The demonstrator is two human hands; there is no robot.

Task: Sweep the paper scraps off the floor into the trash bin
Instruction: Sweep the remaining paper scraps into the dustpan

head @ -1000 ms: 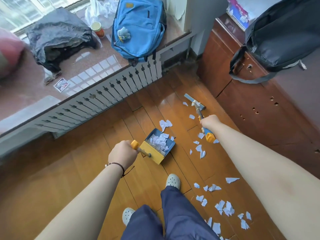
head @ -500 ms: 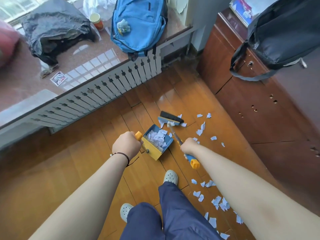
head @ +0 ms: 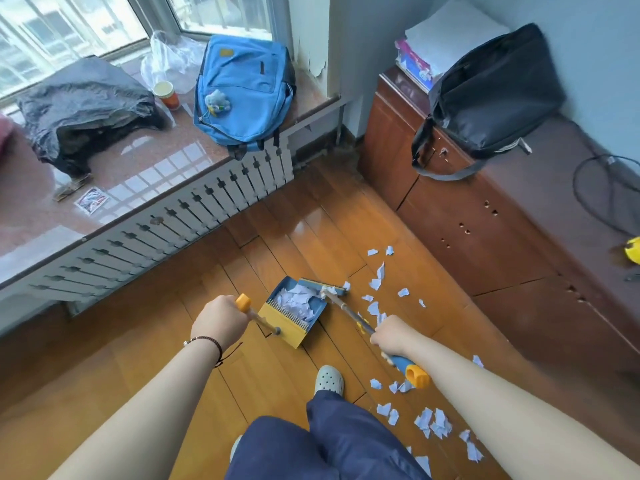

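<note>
Now at the pan: the broom head has swept in from right of centre to the dustpan mouth, adding scraps
Left hand grasps the dustpan handle, right hand the broom; paper scraps litter the floor at lower right

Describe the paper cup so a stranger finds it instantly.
Look at the stone window ledge along the window. Between the crumpled black bag and the blue backpack stands the paper cup: small, upright, red-orange sides with a pale open top.
</note>
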